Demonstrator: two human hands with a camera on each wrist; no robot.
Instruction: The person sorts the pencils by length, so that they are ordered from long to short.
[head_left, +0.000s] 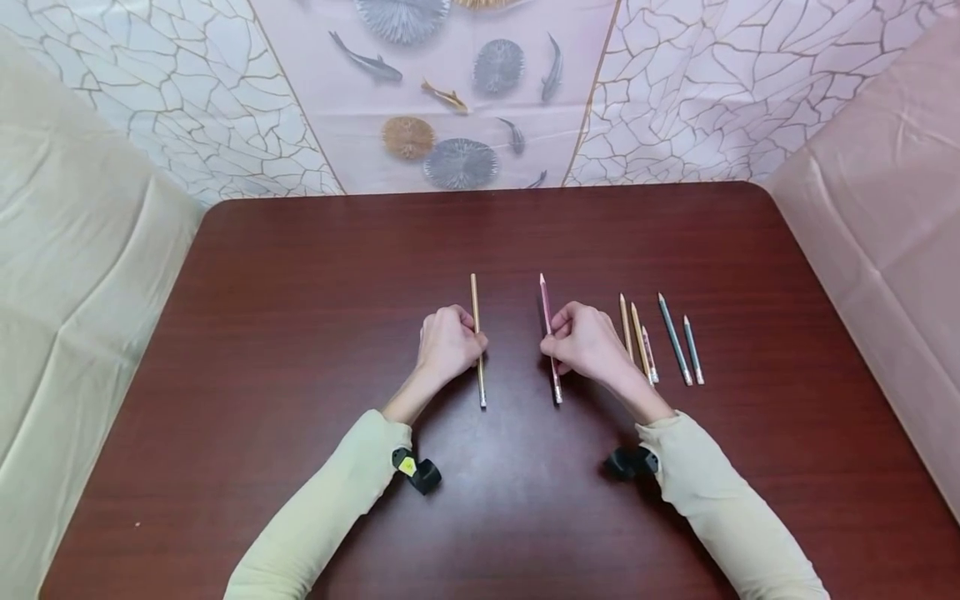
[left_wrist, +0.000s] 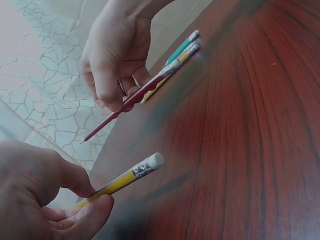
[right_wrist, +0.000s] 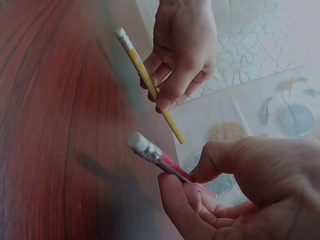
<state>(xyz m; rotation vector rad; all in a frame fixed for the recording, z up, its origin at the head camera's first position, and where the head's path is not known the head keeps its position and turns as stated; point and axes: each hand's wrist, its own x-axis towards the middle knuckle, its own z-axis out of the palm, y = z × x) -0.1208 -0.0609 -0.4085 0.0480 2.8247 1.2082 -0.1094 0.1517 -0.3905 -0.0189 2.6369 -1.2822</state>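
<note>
Between thumb and fingers my left hand (head_left: 450, 343) pinches a yellow pencil (head_left: 477, 300), its white eraser toward me and its far end looking blunt. A red pencil (head_left: 545, 300) with a sharpened far tip is pinched in my right hand (head_left: 588, 340), eraser also toward me. The two pencils stand roughly parallel, a gap between them. Both wrist views show them held above the table, the yellow pencil (left_wrist: 122, 181) in the left one and the red pencil (right_wrist: 167, 162) in the right one; fingers cover their middles.
Right of my right hand lie yellow pencils (head_left: 639, 333), a short red pencil (head_left: 649, 357), a long teal pencil (head_left: 673, 335) and a shorter teal pencil (head_left: 693, 350). They rest on the dark brown table (head_left: 300, 275). Patterned cloth (head_left: 465, 92) hangs beyond its far edge.
</note>
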